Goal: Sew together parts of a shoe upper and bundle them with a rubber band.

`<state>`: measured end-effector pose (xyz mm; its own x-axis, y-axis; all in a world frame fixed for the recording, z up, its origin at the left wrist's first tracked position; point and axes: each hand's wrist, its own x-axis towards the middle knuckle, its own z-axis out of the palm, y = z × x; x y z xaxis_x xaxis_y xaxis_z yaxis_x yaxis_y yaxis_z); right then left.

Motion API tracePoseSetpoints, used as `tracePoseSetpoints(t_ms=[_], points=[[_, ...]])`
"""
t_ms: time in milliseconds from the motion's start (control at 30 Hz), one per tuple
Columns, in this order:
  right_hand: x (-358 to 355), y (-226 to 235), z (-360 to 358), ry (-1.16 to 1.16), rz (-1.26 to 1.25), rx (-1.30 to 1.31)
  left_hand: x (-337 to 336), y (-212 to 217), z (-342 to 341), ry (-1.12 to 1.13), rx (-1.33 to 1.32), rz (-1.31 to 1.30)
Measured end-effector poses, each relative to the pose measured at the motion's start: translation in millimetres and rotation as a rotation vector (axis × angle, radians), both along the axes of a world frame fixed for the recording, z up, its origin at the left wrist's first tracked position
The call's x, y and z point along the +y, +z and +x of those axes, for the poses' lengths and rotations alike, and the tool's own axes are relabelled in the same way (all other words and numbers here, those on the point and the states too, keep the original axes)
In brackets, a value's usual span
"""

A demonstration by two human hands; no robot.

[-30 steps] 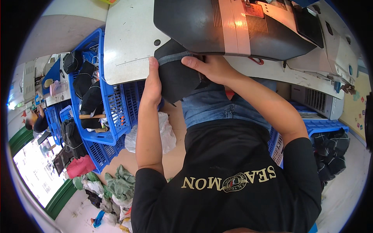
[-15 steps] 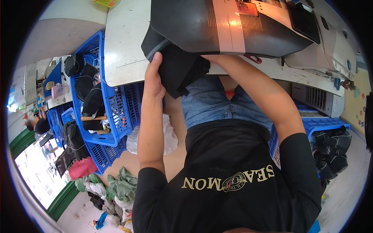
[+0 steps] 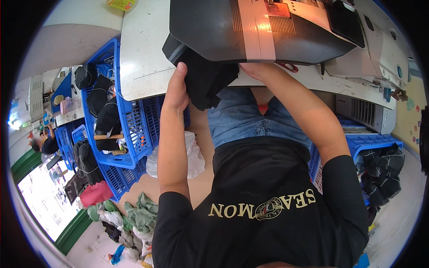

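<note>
My left hand (image 3: 177,90) grips a folded black fabric piece (image 3: 203,82), thumb on top and the other fingers out of sight behind it. The fabric hangs over the table's front edge, and a grey strip shows near its upper left corner. Its far part disappears beneath a large black panel (image 3: 203,29) crossed by pale tape. My right hand (image 3: 254,70) reaches under the panel's near edge, to the right of the fabric. Its fingers are hidden there, so whether it holds the cloth does not show.
A white worktable (image 3: 145,53) has a printed ruler near its left front. Red-handled scissors (image 3: 288,67) lie beside my right forearm. A white machine body (image 3: 371,58) stands at the right. Blue crates (image 3: 129,154) with black goods flank me. A person (image 3: 47,145) sits far left.
The fabric's hanging end has shifted slightly, and my left hand has moved a little with it. The panel sits slightly farther left and up in the picture. My right hand stays under the panel's edge.
</note>
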<state>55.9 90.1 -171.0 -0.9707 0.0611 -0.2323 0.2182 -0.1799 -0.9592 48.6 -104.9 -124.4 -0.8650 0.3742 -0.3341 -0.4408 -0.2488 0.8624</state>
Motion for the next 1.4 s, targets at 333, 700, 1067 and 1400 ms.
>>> tracePoseSetpoints(t_ms=[333,700,1067,1400], points=[[6.6,-12.6,-7.2,-0.025,-0.233,0.079,-4.1,5.8,-11.5,-0.058,-0.037,-0.141],[16.2,-6.0,-18.1,-0.005,0.207,0.436,-2.9,2.3,-23.5,-0.051,-0.012,-0.286],[-19.0,9.8,-11.7,-0.025,0.643,0.784,-0.5,5.9,-16.7,-0.016,-0.083,-0.099],[-3.8,10.6,45.7,-0.222,0.300,0.410,-8.3,-6.2,-16.5,-0.047,-0.024,-0.155]])
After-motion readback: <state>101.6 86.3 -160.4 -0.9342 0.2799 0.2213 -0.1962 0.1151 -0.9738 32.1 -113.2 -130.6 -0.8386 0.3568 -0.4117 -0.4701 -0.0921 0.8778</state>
